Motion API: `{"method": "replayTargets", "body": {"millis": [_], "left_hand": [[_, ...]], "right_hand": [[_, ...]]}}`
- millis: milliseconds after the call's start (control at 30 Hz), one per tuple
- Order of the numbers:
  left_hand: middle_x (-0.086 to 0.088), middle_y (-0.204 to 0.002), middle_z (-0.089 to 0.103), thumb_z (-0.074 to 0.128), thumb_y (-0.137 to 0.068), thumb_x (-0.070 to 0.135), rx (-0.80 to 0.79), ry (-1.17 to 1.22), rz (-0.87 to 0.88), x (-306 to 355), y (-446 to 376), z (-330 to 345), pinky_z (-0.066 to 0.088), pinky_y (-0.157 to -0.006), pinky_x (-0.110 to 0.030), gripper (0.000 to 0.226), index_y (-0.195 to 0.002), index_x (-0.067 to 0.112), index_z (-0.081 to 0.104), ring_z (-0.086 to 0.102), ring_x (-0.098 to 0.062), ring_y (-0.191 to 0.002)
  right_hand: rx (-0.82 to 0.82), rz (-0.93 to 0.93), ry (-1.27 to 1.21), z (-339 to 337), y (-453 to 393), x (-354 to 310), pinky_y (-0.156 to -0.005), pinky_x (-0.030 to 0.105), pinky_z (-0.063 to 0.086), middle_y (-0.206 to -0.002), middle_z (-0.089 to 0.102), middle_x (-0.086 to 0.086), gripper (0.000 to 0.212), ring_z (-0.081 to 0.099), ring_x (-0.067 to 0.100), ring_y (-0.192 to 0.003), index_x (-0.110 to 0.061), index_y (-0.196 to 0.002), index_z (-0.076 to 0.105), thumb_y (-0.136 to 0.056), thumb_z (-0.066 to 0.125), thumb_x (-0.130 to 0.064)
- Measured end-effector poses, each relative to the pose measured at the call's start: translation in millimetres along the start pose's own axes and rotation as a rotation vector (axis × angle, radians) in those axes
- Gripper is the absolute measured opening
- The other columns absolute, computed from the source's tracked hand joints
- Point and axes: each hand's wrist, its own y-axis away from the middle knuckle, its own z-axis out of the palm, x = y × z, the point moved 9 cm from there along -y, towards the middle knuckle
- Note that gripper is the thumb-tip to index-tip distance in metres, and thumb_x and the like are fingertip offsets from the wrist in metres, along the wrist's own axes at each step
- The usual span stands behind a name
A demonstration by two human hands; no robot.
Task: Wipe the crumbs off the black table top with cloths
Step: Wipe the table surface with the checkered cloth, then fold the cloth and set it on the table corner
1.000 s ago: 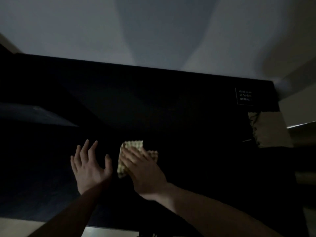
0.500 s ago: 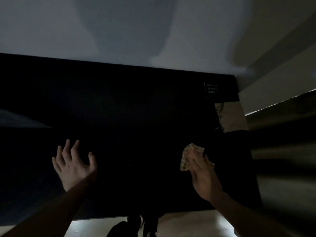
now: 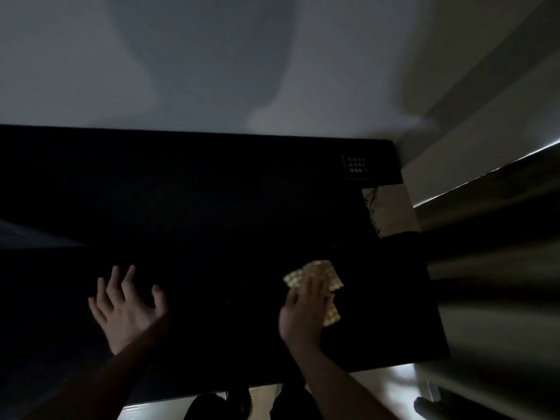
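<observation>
Swept rightward, my right hand presses the yellow cloth flat-fingered near the black table top's right edge, my left hand spread empty, so crumbs are probably nearly off.

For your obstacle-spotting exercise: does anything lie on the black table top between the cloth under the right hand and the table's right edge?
Nothing visible does. The right hand presses the cloth flat on the black table top, and the dark stretch to the right edge looks bare, though dim light could hide small crumbs.
</observation>
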Motion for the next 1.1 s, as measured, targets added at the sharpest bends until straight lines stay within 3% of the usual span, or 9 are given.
{"method": "replayTargets", "body": {"millis": [67, 233, 367, 533, 700, 800, 933, 1100], "left_hand": [[-0.003, -0.160, 0.027, 0.043, -0.083, 0.050, -0.003, -0.017, 0.000, -0.2, -0.7, 1.6, 0.004, -0.125, -0.052, 0.069, -0.147, 0.025, 0.037, 0.011, -0.026, -0.154], [-0.006, -0.162, 0.026, 0.042, -0.089, 0.048, -0.041, -0.060, 0.002, -1.0, -2.4, 5.9, 0.003, -0.124, -0.052, 0.064, -0.148, 0.022, 0.036, 0.011, -0.030, -0.154], [-0.013, -0.159, 0.030, 0.052, -0.089, 0.034, -0.094, -0.056, -0.052, 10.8, -4.0, 4.9, 0.013, -0.123, -0.058, 0.061, -0.146, 0.015, 0.039, 0.020, -0.038, -0.150], [-0.005, -0.138, 0.052, 0.059, -0.070, 0.036, -0.196, -0.058, 0.250, 106.6, 48.8, 17.0, 0.035, -0.112, -0.049, 0.064, -0.132, 0.020, 0.057, 0.050, -0.032, -0.126], [0.006, -0.132, 0.055, 0.060, -0.078, 0.037, -0.549, 0.120, 0.385, 215.6, 155.8, 69.6, 0.045, -0.105, -0.029, 0.054, -0.131, 0.026, 0.060, 0.052, -0.016, -0.121], [0.010, -0.132, 0.051, 0.056, -0.078, 0.050, -0.714, 0.122, 0.356, 256.4, 196.4, 99.7, 0.048, -0.102, -0.028, 0.061, -0.135, 0.030, 0.056, 0.054, -0.013, -0.123], [0.009, -0.128, 0.058, 0.063, -0.075, 0.056, -0.819, 0.154, 0.213, 288.6, 219.2, 123.2, 0.051, -0.092, -0.026, 0.065, -0.135, 0.032, 0.056, 0.061, -0.012, -0.116], [0.011, -0.101, 0.067, 0.069, -0.080, 0.049, -0.848, 0.206, 0.133, 313.7, 227.8, 130.3, 0.050, -0.074, -0.024, 0.034, -0.110, 0.034, 0.063, 0.061, -0.004, -0.088]], "right_hand": [[-0.025, -0.144, 0.029, 13.9, 14.8, -36.1, -0.125, 0.049, 0.012, -0.171, 0.029, 0.005, 0.068, 0.018, 0.029, -0.161, -0.020, -0.161, 0.036, -0.095, 0.036, -0.038], [-0.269, -0.544, 0.079, 35.6, 44.2, -75.9, -0.127, 0.046, -0.011, -0.176, -0.001, -0.010, 0.064, -0.011, 0.013, -0.162, -0.030, -0.166, 0.015, -0.105, 0.026, -0.044], [-0.310, -0.717, 0.129, 13.2, 37.4, -36.4, -0.129, 0.047, -0.006, -0.174, 0.000, -0.018, 0.057, -0.008, 0.011, -0.162, -0.036, -0.165, 0.016, -0.109, 0.021, -0.046], [-0.330, -0.671, 0.086, -31.6, 13.7, 43.0, -0.131, 0.047, 0.006, -0.172, 0.002, -0.020, 0.063, -0.002, 0.007, -0.161, -0.039, -0.164, 0.021, -0.102, 0.018, -0.046], [-0.238, -0.592, 0.093, -75.2, -14.1, 101.5, -0.116, 0.038, 0.036, -0.169, 0.020, -0.021, 0.061, 0.027, 0.005, -0.153, -0.039, -0.156, 0.042, -0.096, 0.039, -0.036], [-0.240, -0.556, 0.088, -90.2, -29.2, 122.9, -0.107, 0.042, 0.048, -0.165, 0.040, -0.009, 0.062, 0.049, 0.020, -0.143, -0.037, -0.153, 0.048, -0.091, 0.042, -0.039], [-0.287, -0.431, 0.022, -98.8, -55.0, 148.9, -0.109, 0.039, 0.047, -0.161, 0.042, 0.002, 0.071, 0.054, 0.027, -0.134, -0.028, -0.158, 0.041, -0.089, 0.037, -0.045], [-0.404, -0.333, -0.096, -106.3, -80.7, 162.7, -0.107, 0.029, 0.046, -0.153, 0.040, 0.004, 0.073, 0.056, 0.024, -0.133, -0.026, -0.162, 0.031, -0.095, 0.058, -0.041]]}}
